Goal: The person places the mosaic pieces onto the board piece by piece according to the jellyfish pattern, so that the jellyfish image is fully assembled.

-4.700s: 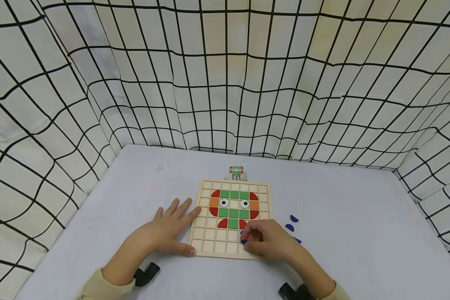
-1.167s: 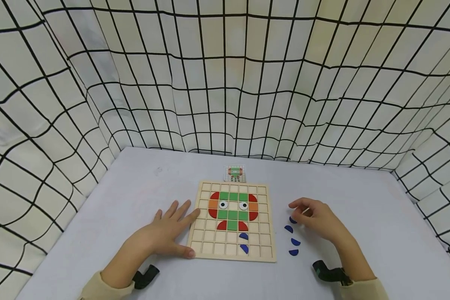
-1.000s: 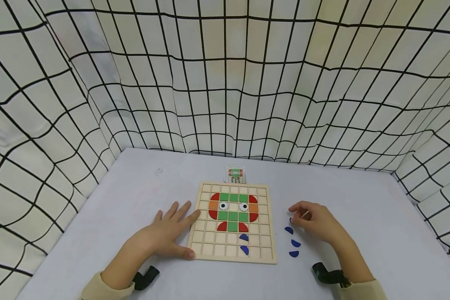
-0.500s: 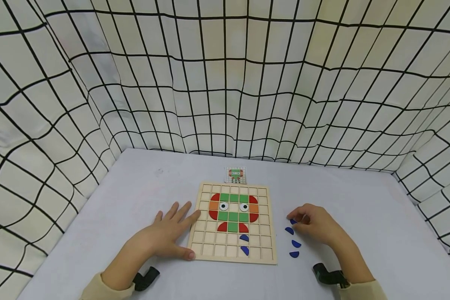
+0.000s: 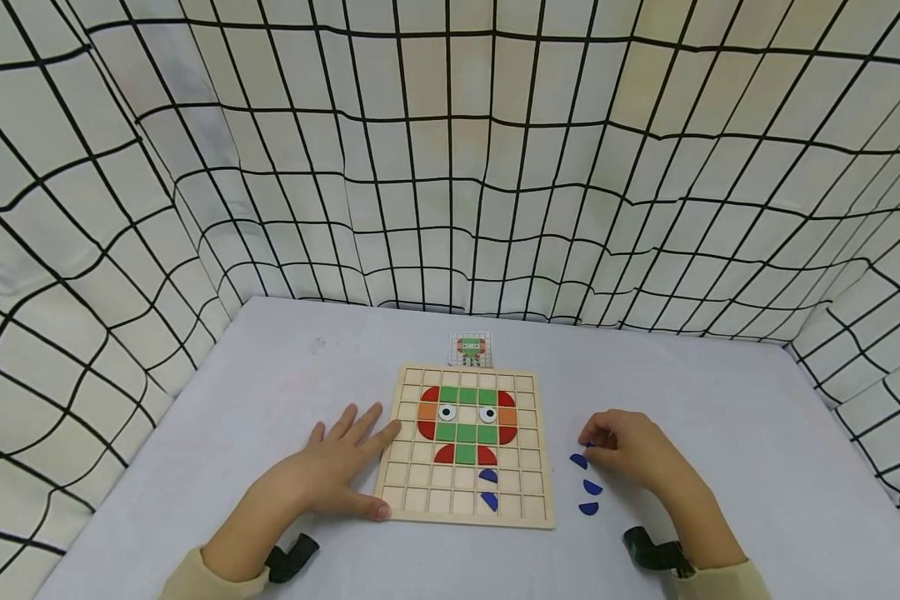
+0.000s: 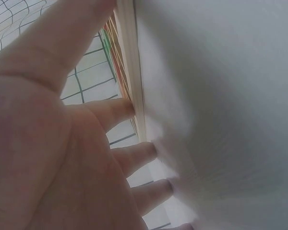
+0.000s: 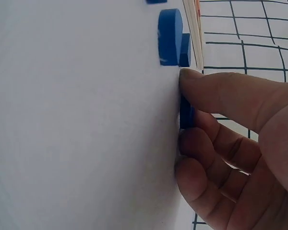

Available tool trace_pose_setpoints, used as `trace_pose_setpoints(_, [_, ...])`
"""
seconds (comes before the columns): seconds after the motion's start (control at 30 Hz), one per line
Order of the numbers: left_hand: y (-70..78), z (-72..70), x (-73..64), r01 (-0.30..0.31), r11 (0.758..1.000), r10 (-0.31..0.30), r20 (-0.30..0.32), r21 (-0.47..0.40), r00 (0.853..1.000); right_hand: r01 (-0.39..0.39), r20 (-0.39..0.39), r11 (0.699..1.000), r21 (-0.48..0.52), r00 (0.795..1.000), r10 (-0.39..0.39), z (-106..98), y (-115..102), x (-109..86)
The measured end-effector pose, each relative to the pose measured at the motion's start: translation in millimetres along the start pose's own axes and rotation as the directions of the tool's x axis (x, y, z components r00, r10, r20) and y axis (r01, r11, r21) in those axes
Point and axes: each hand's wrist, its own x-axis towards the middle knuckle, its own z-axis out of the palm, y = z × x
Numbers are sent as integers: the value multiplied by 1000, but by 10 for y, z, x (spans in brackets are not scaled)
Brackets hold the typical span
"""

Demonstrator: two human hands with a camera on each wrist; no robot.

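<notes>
My left hand [image 5: 330, 471] lies spread on the table, index fingertip and thumb tip at the left edge of the wooden grid board [image 5: 546, 467]. In the left wrist view, its straight fingers [image 6: 113, 111] meet the board's side. To the board's right, my right hand [image 5: 630, 446] pinches a blue half-round piece [image 7: 186, 115] between thumb and curled fingers, low at the tabletop. Most of that piece is hidden by the fingers. On the board, red, green and orange pieces and two round eyes form a figure. Two blue half-round pieces [image 5: 488, 475] sit beneath it, the lower one askew.
Three more blue half-round pieces [image 5: 592, 487] lie loose between the board and my right wrist. A small picture card [image 5: 470, 349] with a similar figure touches the board's far edge. Black netting [image 5: 450, 179] over white cloth surrounds the white table [image 5: 705, 433].
My right hand has left the board's lower right and moved right to the loose blue pieces, shifting slightly nearer and gripping the farthest. Two blue pieces now show on the board. My left hand stays put.
</notes>
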Motion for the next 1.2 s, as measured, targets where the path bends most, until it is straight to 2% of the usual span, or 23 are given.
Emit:
trace_pose_setpoints(0.37, [-9, 15, 21, 7, 1000, -7, 6, 4, 1000, -38, -34, 999, 6, 999, 38, 29, 31, 0])
trace_pose_setpoints(0.57, [-9, 13, 22, 7, 1000, -7, 8, 2, 1000, -40, -12, 989, 144, 999, 43, 14, 22, 10])
trace_pose_setpoints(0.73, [-8, 8, 28, 12, 1000, -12, 10, 6, 1000, -71, 27, 956, 284, 997, 66, 6, -4, 31])
trace_pose_setpoints(0.93, [-4, 2, 37, 18, 1000, -19, 17, 7, 1000, -94, 65, 897, 432, 995, 73, -7, -34, 61])
trace_pose_setpoints(1.2, [9, -14, 13, 10, 1000, -10, 20, 0, 1000, -75, 80, 842, 535, 996, 38, -2, -120, 83])
